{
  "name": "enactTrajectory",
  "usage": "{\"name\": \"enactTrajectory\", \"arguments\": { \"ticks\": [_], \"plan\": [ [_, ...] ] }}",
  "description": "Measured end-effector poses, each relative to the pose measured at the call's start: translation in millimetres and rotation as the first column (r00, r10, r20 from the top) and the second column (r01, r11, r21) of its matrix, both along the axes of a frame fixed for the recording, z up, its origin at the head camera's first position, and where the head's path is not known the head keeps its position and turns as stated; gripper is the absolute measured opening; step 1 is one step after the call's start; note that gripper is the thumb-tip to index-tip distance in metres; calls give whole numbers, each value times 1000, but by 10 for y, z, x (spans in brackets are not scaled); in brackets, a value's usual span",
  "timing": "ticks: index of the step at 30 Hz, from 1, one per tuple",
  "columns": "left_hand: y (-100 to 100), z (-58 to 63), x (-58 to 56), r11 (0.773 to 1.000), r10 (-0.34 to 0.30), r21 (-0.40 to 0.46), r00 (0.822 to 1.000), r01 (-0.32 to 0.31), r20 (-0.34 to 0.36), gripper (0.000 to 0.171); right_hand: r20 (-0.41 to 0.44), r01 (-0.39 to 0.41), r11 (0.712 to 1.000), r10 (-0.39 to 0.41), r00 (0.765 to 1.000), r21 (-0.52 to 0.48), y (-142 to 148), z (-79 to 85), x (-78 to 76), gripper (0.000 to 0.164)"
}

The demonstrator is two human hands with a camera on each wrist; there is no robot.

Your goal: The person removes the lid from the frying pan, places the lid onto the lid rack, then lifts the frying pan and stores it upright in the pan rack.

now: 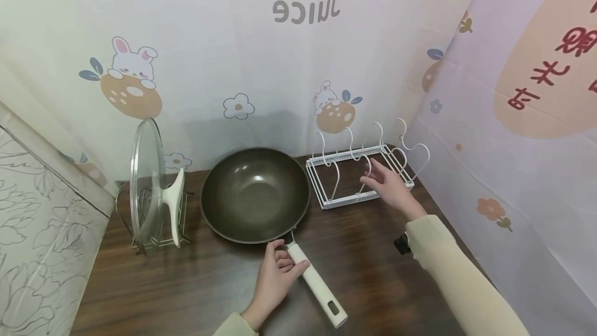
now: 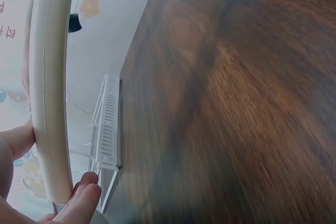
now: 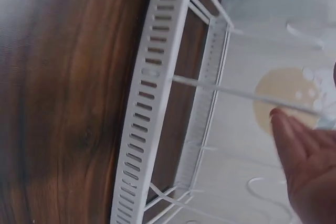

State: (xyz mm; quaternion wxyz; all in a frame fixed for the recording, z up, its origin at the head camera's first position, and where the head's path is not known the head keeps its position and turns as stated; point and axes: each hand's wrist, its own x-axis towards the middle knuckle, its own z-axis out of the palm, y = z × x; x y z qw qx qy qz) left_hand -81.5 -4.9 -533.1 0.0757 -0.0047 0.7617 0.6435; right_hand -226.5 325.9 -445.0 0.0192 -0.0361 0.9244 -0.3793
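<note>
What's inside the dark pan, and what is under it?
Inside the pan, only its bare dark surface and bright reflections show. The wooden table shows beside it, but the pan hides whatever is directly beneath.

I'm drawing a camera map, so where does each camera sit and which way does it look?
Head: worn on the head, facing forward and down at the pan and white rack; left hand and right hand show.
Left wrist: on that wrist, looking past the handle toward the rack; left fingers show.
Right wrist: on that wrist, facing the rack close up; part of the right hand shows.
Shared: both wrist views show rack and tabletop.
</note>
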Motion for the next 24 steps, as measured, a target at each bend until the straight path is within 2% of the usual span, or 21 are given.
{"name": "enactTrajectory", "arguments": {
  "ticks": [2,7,11,14,18,24],
  "plan": [
    [39,4,3,1000,8,16,1000,-8,4,81,-41,32,999,-31,999,22,-25,-6,120,77],
    [132,10,19,997,37,61,997,-41,61,83,-159,75,994,-62,985,75,-134,-34,451,60],
    [194,5,49,988,59,138,993,-74,106,80,-171,60,993,-42,984,102,-251,-53,702,50],
    [226,-1,59,979,71,177,988,-96,138,76,-125,8,995,4,992,97,-346,-67,861,45],
    [259,-10,49,971,80,204,976,-123,204,72,-12,-80,994,81,997,68,-451,-84,1049,44],
    [300,-29,7,943,63,296,954,-152,292,72,150,-183,983,185,971,-28,-555,-146,1278,49]
  ]
}}
